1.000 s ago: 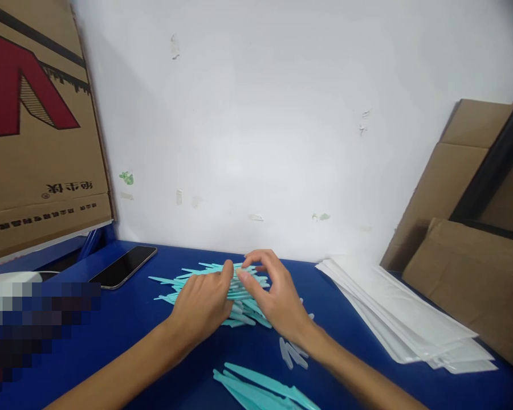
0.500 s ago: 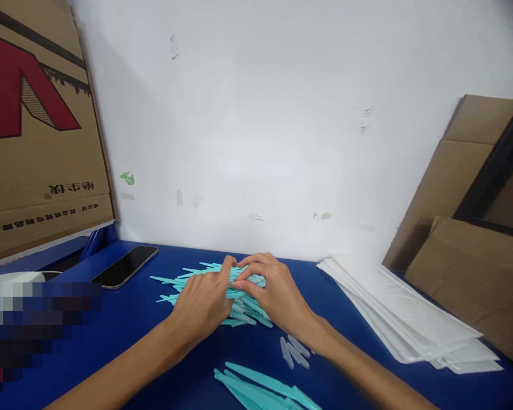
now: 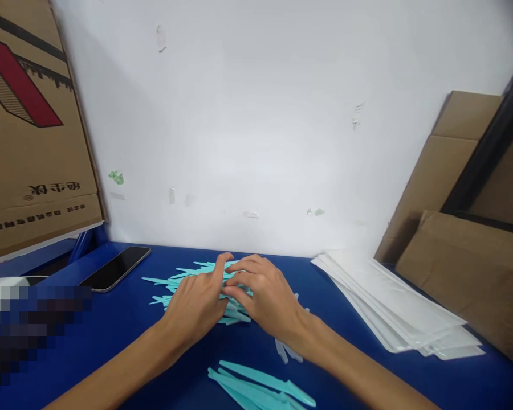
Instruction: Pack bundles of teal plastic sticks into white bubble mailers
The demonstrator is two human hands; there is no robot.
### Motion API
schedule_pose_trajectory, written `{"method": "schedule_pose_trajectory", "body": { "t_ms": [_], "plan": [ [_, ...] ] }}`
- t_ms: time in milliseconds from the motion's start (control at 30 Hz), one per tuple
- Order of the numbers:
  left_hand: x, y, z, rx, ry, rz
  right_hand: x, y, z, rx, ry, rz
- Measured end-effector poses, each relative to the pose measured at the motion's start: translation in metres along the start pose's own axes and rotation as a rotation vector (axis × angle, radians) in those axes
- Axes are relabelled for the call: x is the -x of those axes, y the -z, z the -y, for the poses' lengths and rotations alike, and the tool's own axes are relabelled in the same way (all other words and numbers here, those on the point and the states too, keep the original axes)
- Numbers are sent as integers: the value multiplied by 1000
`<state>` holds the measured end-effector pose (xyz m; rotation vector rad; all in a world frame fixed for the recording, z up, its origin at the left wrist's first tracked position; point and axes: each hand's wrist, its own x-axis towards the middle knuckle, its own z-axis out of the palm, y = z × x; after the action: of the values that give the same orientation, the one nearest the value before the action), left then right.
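Note:
A pile of thin turquoise plastic pieces (image 3: 171, 282) lies on the blue table, partly hidden by both hands. My left hand (image 3: 199, 299) is curled over the pile's middle, its index finger raised; whatever its fingers hold is hidden. Facing it, my right hand (image 3: 265, 293) has thumb and fingertips bent close to the left hand, and any small item between them cannot be made out. Nearer to me lie several turquoise knife-shaped pieces (image 3: 256, 387). Small translucent pieces (image 3: 282, 350) rest partly under my right wrist.
A phone (image 3: 115, 269) lies at the left back of the blue table (image 3: 123, 336). White envelopes (image 3: 393, 302) are stacked at the right. Cardboard stands at the left (image 3: 34, 154) and right (image 3: 457, 279), with a white wall (image 3: 256, 114) behind.
My right hand has shifted slightly left and down, its wrist now covering part of the small translucent pieces. A few translucent bits now show right of that hand. The whole view has shifted slightly.

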<state>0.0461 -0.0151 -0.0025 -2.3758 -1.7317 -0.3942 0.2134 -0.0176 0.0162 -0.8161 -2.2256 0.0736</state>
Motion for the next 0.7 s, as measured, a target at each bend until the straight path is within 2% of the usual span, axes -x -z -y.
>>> {"method": "schedule_pose_trajectory", "body": {
  "t_ms": [200, 333, 400, 500, 600, 700],
  "plan": [
    [-3, 1, 3, -18, -21, -10, -3, 9, -4, 87, 51, -9],
    [-6, 1, 11, -11, -36, 18, -6, 26, -11, 93, -20, -6],
    [-7, 1, 13, -23, -39, 38, -7, 29, -12, 14, -59, 0],
    [-6, 1, 10, -49, -42, 61, -6, 19, -6, -235, -162, -64],
    [-1, 1, -1, -38, -63, 83, -1, -2, 7, -459, -298, -179],
    [5, 2, -11, 44, -97, 116, 7, -19, 21, -504, -351, -213]
  ]
}}
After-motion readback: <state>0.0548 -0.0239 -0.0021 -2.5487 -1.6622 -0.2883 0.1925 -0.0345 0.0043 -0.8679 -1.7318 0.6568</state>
